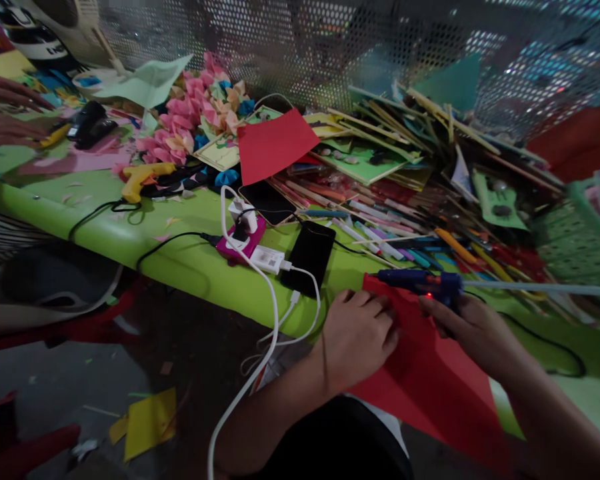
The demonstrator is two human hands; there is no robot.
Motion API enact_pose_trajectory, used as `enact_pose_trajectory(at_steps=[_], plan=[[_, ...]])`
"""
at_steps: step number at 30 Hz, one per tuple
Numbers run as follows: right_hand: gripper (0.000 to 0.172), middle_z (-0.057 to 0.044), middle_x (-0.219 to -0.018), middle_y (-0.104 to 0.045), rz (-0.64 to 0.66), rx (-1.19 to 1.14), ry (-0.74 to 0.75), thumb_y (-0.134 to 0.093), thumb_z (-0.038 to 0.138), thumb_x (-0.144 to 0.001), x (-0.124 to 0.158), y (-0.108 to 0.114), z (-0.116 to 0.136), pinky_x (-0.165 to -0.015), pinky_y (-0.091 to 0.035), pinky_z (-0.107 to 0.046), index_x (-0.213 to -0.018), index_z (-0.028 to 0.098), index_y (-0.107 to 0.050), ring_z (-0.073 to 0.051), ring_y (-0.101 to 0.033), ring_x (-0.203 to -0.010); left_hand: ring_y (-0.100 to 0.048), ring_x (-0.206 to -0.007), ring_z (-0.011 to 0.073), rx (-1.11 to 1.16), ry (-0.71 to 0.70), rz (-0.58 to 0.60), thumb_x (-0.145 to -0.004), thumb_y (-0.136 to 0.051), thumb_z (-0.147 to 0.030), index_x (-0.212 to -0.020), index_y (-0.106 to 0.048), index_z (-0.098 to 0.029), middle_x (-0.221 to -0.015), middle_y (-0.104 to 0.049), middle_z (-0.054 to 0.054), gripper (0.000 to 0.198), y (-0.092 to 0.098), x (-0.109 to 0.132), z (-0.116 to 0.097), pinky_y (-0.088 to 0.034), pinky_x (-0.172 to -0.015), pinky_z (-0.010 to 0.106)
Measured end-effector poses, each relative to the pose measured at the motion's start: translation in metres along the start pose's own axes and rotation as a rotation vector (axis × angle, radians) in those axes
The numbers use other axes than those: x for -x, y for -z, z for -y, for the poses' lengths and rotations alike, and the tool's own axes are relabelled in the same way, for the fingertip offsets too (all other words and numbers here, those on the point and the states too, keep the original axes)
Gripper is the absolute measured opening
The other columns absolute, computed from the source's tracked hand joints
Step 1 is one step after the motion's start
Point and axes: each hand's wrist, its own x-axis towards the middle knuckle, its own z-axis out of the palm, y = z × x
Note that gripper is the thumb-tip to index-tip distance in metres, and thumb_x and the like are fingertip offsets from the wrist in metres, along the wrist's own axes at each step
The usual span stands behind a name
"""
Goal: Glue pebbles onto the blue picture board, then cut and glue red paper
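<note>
My right hand (pixel 465 327) is wrapped round the handle of a dark blue glue gun (pixel 415 281), which has a small red light and a long pale glue stick (pixel 540 288) out of its back. The nozzle points left, over the top corner of a large red sheet (pixel 430 380) at the table's front edge. My left hand (pixel 363 330) rests on the left side of that sheet with its fingers curled; whether anything is under them is hidden. A black phone (pixel 310 257) with a white cable lies just beyond my left hand.
A magenta power adapter (pixel 241 241) with plugs sits left of the phone. Pens, sticks and cards (pixel 380 127) pile up behind. Pink paper flowers (pixel 195 113), a yellow glue gun (pixel 143 181) and another person's hands (pixel 10 110) are at left. A green basket (pixel 575 233) stands right.
</note>
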Motion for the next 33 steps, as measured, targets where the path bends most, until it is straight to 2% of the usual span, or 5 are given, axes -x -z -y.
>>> enact_pose_trajectory(at_steps=[9, 16, 25, 33], plan=[[0.064, -0.004, -0.049, -0.055, -0.031, 0.031, 0.021, -0.053, 0.082, -0.081, 0.0, 0.0019, -0.0034, -0.05, -0.034, -0.033, -0.055, 0.023, -0.053, -0.02, -0.05, -0.05, -0.061, -0.113, 0.0224, 0.005, -0.001, -0.004, -0.105, -0.049, -0.037, -0.113, -0.071, -0.019, -0.125, -0.073, 0.005, 0.03, -0.0013, -0.0003, 0.0005, -0.044, -0.093, 0.044], [0.058, -0.002, -0.049, -0.052, -0.026, 0.013, 0.042, -0.052, 0.079, -0.083, -0.0003, -0.0025, 0.0019, -0.049, -0.033, -0.032, -0.063, 0.025, -0.058, -0.018, -0.046, -0.048, -0.061, -0.114, 0.0222, -0.012, -0.01, -0.014, -0.104, -0.05, -0.036, -0.115, -0.071, -0.02, -0.125, -0.072, 0.006, 0.028, -0.0015, 0.0002, 0.0009, -0.046, -0.093, 0.043], [0.057, -0.002, -0.047, -0.054, -0.052, 0.09, 0.044, -0.05, 0.078, -0.084, 0.0012, 0.0008, -0.0075, -0.051, -0.033, -0.034, -0.059, 0.027, -0.055, -0.019, -0.048, -0.048, -0.061, -0.114, 0.0223, 0.0, -0.003, -0.011, -0.105, -0.048, -0.035, -0.113, -0.07, -0.019, -0.124, -0.072, 0.004, 0.029, -0.0017, -0.0003, 0.0005, -0.045, -0.093, 0.043], [0.059, -0.002, -0.046, -0.053, -0.047, 0.099, 0.039, -0.05, 0.081, -0.081, 0.0027, 0.0032, -0.0042, -0.048, -0.033, -0.033, -0.056, 0.027, -0.052, -0.019, -0.048, -0.045, -0.061, -0.115, 0.0221, 0.014, -0.003, -0.011, -0.106, -0.047, -0.036, -0.112, -0.071, -0.019, -0.127, -0.072, 0.004, 0.03, -0.0009, 0.0001, 0.001, -0.044, -0.094, 0.044]])
